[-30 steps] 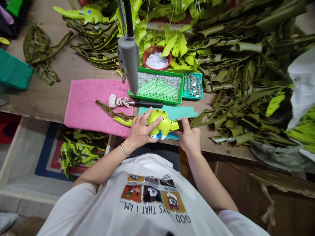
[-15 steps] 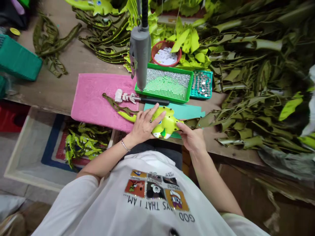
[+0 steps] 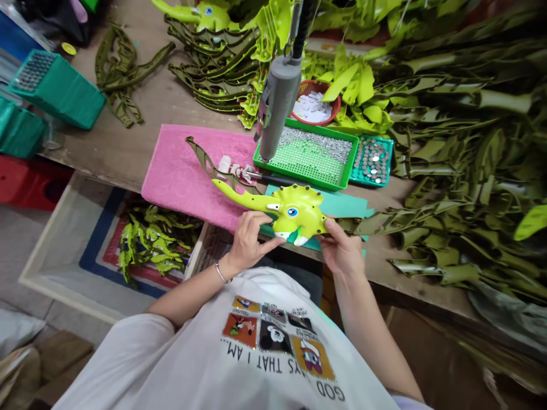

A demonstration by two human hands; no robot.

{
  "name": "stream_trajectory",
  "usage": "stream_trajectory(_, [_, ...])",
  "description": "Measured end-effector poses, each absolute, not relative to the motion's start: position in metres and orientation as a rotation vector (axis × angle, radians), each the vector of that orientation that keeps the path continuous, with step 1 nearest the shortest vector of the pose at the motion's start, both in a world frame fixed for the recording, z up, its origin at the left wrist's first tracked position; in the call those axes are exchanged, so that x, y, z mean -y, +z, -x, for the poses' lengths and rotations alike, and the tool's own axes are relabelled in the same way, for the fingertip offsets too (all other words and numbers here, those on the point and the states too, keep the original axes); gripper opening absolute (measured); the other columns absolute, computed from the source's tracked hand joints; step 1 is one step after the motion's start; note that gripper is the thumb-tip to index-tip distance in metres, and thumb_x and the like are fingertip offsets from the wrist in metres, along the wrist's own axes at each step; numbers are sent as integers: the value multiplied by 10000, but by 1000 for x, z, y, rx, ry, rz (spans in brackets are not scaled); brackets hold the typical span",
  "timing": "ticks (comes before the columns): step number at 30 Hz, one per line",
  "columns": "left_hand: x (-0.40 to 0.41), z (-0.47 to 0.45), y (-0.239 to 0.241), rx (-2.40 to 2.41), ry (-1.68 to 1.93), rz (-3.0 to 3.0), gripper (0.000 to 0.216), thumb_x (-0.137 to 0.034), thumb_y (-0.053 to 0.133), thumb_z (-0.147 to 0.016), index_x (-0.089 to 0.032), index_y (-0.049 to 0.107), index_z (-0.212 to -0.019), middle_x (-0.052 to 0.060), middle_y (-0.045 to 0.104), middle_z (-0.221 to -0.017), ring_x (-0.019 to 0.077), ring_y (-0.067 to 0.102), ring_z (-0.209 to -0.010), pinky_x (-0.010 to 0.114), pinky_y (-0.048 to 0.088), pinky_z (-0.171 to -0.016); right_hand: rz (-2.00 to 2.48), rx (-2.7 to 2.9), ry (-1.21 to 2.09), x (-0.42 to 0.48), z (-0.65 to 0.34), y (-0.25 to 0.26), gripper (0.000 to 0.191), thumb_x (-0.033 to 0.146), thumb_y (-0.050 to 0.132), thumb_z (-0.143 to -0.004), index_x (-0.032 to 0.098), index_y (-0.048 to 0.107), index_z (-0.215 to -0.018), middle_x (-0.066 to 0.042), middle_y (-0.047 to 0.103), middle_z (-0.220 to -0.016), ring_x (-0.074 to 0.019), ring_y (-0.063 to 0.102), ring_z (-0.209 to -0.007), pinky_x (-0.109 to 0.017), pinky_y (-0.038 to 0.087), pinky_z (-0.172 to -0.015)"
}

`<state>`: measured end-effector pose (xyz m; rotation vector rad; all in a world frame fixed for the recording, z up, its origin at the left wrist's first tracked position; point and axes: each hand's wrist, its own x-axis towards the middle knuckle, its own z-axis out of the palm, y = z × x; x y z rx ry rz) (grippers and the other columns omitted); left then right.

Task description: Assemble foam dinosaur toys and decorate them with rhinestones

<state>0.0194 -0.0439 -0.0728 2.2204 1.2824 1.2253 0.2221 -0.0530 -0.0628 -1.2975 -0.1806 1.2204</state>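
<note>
A yellow-green plastic dinosaur-head toy piece (image 3: 310, 208) with a blue eye, dark-dotted frill and long curved arm lies level above a teal mat (image 3: 348, 202). My left hand (image 3: 248, 242) grips its lower left edge, thumb by the white mouth part and fingers curled at the side. On the right edge, my right hand (image 3: 344, 250) pinches it with the thumb on top; its other fingers are mostly hidden. A dark olive strip (image 3: 200, 156) shows behind the curved arm, and another olive part (image 3: 350, 225) extends to the right. Beyond them lies a black-handled tool (image 3: 273, 180) beside small white pieces (image 3: 235, 169).
A grey electric screwdriver (image 3: 280, 102) hangs over the bench. Behind are a green tray of screws (image 3: 316, 145), a teal tray of metal discs (image 3: 371, 160) and a red basket (image 3: 337, 108). A pink mat (image 3: 179, 171) lies left; olive parts (image 3: 448, 171) pile up right.
My left hand has slid from the top of the head piece down to its lower left edge, uncovering the eye and curved arm. My right hand keeps its hold. The camera view has shifted left.
</note>
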Motion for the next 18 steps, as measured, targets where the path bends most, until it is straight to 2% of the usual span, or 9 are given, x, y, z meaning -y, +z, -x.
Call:
stream_trajectory(2, [44,-19,-72,-1268,1188,-2171,369,-517,614,-933,-176,561,-1065,72,656,-958,196,650,-930,311,523,-794,1289,214,1207,54,-221,-63,351,311,923,-493,217,734,-773,26,768,-779,-174,714,-689,-328,625,-664])
stream_trajectory(6, [47,-19,-74,-1273,1114,-2142,461,-611,603,-902,-183,556,-1068,41,673,-902,179,680,-825,290,537,-750,1281,246,1217,55,-218,-62,347,322,925,-501,212,728,-764,17,767,-779,-176,713,-683,-312,619,-627])
stream_trajectory(11, [52,-20,-76,-1344,1173,-1981,558,-629,678,-837,-181,538,-1138,45,686,-959,149,690,-788,246,542,-694,1276,199,1228,55,-212,-56,374,330,930,-472,204,739,-768,0,770,-783,-184,713,-683,-294,600,-569])
stream_trajectory(18, [47,-17,-74,-1300,1174,-2078,456,-595,713,-825,-192,583,-993,3,700,-836,138,693,-715,231,548,-668,1285,202,1205,55,-207,-57,373,337,926,-469,202,725,-752,10,753,-762,-167,700,-679,-278,599,-576])
